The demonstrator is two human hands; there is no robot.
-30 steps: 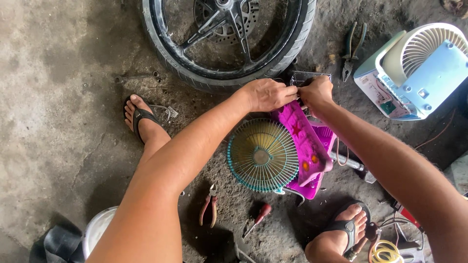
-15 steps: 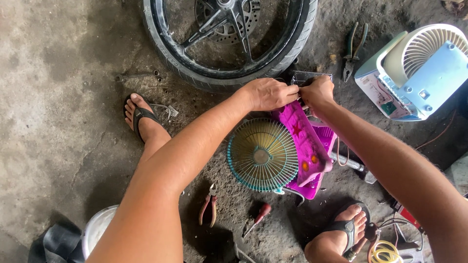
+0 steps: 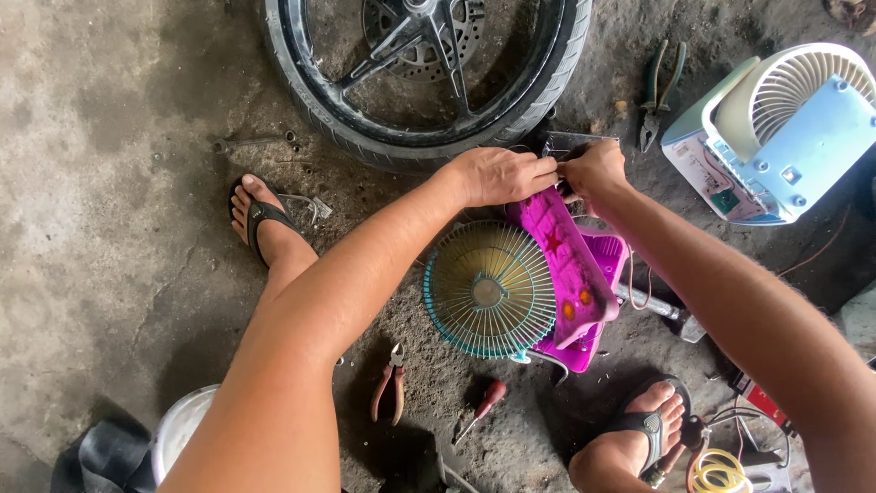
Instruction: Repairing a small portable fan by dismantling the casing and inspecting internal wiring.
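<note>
A small purple fan (image 3: 570, 274) with a teal wire grille (image 3: 490, 290) lies on the concrete between my feet. My left hand (image 3: 500, 175) grips the top end of its purple body, fingers curled over the edge. My right hand (image 3: 595, 170) meets it there, fingers pinched on the same end beside a small dark part. What sits between the fingertips is hidden.
A motorcycle wheel (image 3: 315, 100) lies just beyond the hands. Blue-and-white fan (image 3: 776, 137) at right, pliers (image 3: 659, 91) near it. Red-handled pliers (image 3: 391, 391) and a red screwdriver (image 3: 484, 408) lie near the grille. White bucket (image 3: 178, 429) lower left, yellow wire coil (image 3: 721, 470) lower right.
</note>
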